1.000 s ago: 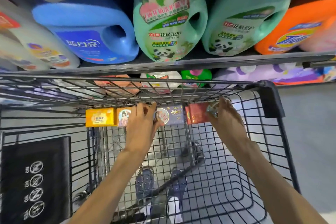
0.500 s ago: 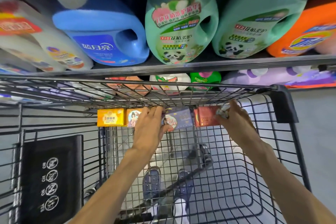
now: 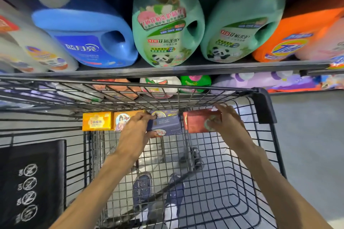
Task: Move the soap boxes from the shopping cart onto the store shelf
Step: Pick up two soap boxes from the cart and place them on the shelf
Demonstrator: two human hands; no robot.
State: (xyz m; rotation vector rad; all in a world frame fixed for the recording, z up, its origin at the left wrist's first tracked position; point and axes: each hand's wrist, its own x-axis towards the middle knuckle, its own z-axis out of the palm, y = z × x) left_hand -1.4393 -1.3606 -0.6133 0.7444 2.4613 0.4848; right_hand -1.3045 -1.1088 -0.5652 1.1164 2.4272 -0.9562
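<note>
Several soap boxes line the far end of the black wire shopping cart (image 3: 264, 106). A yellow box (image 3: 97, 121) stands at the left, an orange box with a figure (image 3: 122, 120) beside it. My left hand (image 3: 136, 132) grips a dark blue box (image 3: 166, 124), tilted off the row. My right hand (image 3: 228, 125) grips a red box (image 3: 199, 121) from its right end. The store shelf (image 3: 186, 69) runs across just beyond the cart rim.
Big detergent jugs crowd the shelf: blue (image 3: 87, 33), two green (image 3: 167, 29), orange (image 3: 294, 37). More bottles and purple packs (image 3: 270, 82) sit on the lower level behind the cart. A black child-seat flap (image 3: 31, 182) is at the left. Grey floor lies to the right.
Both hands closed around their boxes and lifted them slightly; the blue box has tipped toward me and the red box has come away from the cart's end wall.
</note>
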